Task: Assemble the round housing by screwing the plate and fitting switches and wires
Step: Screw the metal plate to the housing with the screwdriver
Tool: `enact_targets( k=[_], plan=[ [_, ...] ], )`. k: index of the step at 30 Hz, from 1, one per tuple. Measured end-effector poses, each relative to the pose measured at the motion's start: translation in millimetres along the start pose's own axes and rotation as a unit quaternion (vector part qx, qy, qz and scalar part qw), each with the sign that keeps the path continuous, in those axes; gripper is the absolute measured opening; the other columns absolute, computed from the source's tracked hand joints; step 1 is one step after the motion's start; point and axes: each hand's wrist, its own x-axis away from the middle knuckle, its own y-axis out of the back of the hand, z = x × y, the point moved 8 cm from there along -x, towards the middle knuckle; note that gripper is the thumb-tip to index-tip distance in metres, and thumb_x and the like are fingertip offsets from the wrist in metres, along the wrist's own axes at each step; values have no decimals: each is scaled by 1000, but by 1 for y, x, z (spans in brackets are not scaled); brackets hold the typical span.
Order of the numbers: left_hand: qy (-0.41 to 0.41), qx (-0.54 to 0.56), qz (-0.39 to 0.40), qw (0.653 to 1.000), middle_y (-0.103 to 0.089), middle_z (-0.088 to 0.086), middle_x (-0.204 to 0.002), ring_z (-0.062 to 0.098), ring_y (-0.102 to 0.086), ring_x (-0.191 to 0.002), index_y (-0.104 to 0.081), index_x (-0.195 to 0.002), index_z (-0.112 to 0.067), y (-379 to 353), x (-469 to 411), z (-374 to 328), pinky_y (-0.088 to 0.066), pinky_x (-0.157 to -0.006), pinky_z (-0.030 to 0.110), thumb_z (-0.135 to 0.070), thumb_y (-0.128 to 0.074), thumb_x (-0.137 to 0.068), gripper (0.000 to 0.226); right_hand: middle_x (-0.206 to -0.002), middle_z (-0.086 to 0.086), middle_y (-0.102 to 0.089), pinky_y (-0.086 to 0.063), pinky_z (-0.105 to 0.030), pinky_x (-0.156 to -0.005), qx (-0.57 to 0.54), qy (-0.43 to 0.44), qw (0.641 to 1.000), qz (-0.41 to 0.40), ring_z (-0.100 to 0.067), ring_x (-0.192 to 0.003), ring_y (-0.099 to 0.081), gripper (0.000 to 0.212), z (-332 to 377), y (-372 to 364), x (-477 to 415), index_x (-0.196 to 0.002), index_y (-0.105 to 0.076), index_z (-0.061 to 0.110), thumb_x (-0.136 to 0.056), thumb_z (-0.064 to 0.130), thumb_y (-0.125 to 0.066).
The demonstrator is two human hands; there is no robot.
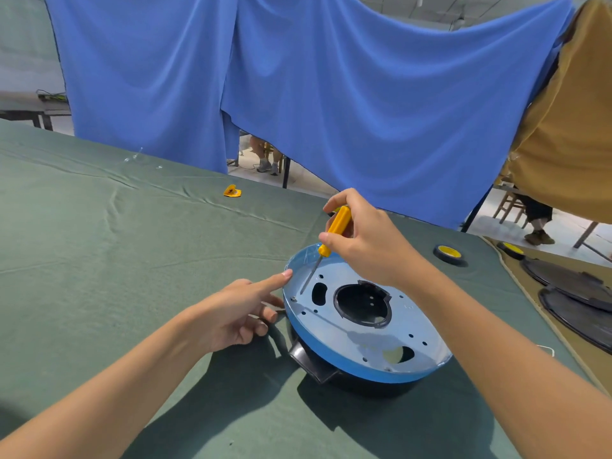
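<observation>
**While the left hand (238, 309) steadies the rim, the right hand (361, 240) works the screwdriver (336, 226)**

Since the blue-filmed plate (357, 329) could turn on the black round housing (331, 372), which sits on the green tablecloth (132, 243), the left index finger lies straight against the plate's rim. Its other fingers curl underneath and hold nothing. The right hand's fingers wrap the yellow handle. The shaft slants down so the tip lands just beside a screw (293, 298) near the plate's left edge. I judge the tip isn't seated in it yet.
</observation>
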Motion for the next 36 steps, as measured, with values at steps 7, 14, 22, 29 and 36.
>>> enact_targets(
  k=[7, 14, 22, 29, 36],
  plan=[
    [-18, 32, -8, 999, -57, 1, -62, 10, -44, -44, -71, -109, -23, 0, 2, -4, -24, -35, 16, -68, -73, -69, 60, -88, -18, -57, -42, -15, -54, 25, 9, 999, 26, -14, -64, -49, 25, 6, -13, -4, -109, -43, 24, -94, 22, -62],
    [-27, 29, -19, 999, -58, 1, -62, 10, -45, -45, -71, -109, -23, 0, 3, -4, -25, -36, 17, -68, -71, -72, 58, -89, -15, -59, -43, -16, -58, 43, 20, 998, 39, -20, -70, -55, 23, 8, -17, -4, -108, -44, 24, -94, 22, -62],
    [-32, 27, -24, 999, -59, 1, -62, 10, -46, -45, -71, -108, -24, 0, 2, -4, -26, -37, 18, -68, -71, -72, 56, -73, 0, -56, -35, -20, -54, 99, 35, 992, 70, -10, -62, -47, 16, 14, -17, -10, -99, -54, 22, -90, 26, -67],
    [-39, 20, -22, 999, -59, 1, -63, 10, -47, -45, -72, -107, -23, -1, 4, -5, -26, -37, 18, -69, -69, -75, 56, -77, 2, -54, -41, -34, -62, 257, 20, 963, 80, -21, -76, -52, 35, 25, -23, -22, -81, -47, 23, -91, 55, -53],
    [-41, 20, -25, 999, -60, 2, -63, 11, -47, -45, -71, -108, -22, 0, 3, -5, -27, -37, 18, -69, -69, -73, 59, -84, 0, -46, -34, -34, -54, 308, 34, 929, 205, -21, -76, -50, 15, 48, -35, -28, -104, -45, 19, -93, 27, -51]
  ],
)
